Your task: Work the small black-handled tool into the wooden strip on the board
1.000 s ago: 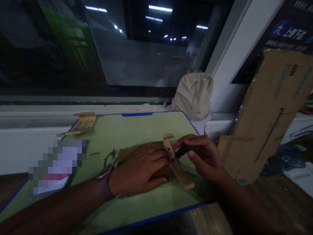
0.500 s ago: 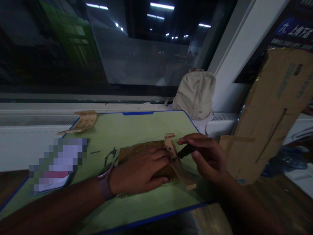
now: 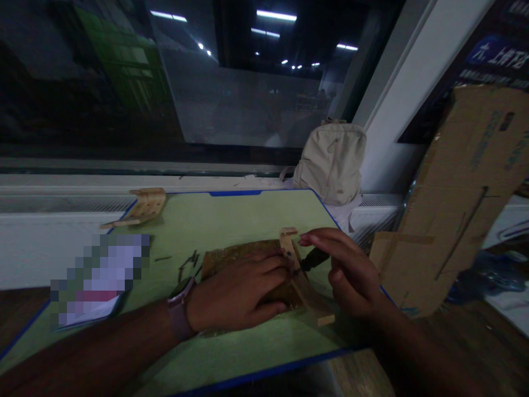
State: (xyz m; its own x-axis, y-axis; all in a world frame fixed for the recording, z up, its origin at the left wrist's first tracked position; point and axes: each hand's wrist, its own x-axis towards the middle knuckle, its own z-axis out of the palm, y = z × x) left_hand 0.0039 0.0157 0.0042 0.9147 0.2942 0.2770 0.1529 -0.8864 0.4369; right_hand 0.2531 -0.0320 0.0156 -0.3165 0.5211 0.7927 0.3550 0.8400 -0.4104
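Green tabletop (image 3: 206, 218) carries a curved wooden piece (image 3: 311, 298); left of it, the left hand (image 3: 239, 288) lies flat, outstretched, touching it; right of it, the right hand (image 3: 353, 273) half-curls around a black tool (image 3: 316, 258), grip unclear.

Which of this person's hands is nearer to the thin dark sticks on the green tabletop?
The left. The left hand lies to the right of the thin dark sticks, its wrist close by; the right hand is farther off, across the curved wooden piece.
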